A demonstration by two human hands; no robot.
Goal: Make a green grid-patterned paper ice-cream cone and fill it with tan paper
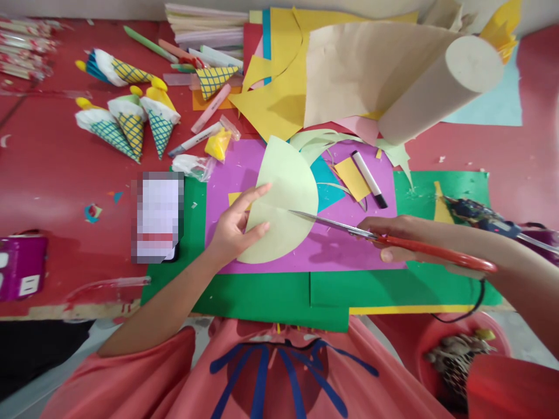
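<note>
A pale green paper semicircle (pixel 288 174) is above the purple sheet, its curved edge to the right. My left hand (pixel 231 227) grips it at the straight left edge, with thumb and forefinger on top and the other fingers partly hidden under it. In my right hand (pixel 393 233) is a pair of scissors (pixel 437 251) with long red handles, my fingers wrapped round them. Their blades reach in from the curved edge, and the tip lies near the paper's middle. Whether the second blade is beneath the paper is hard to see.
Purple (pixel 362 250) and green sheets (pixel 262 294) cover the table before me. A marker (pixel 369 179) and pale green offcuts (pixel 314 142) lie beyond the semicircle. A phone (pixel 159 215) and several paper cones (pixel 131 122) are left; a large paper roll (pixel 437 87) is back right.
</note>
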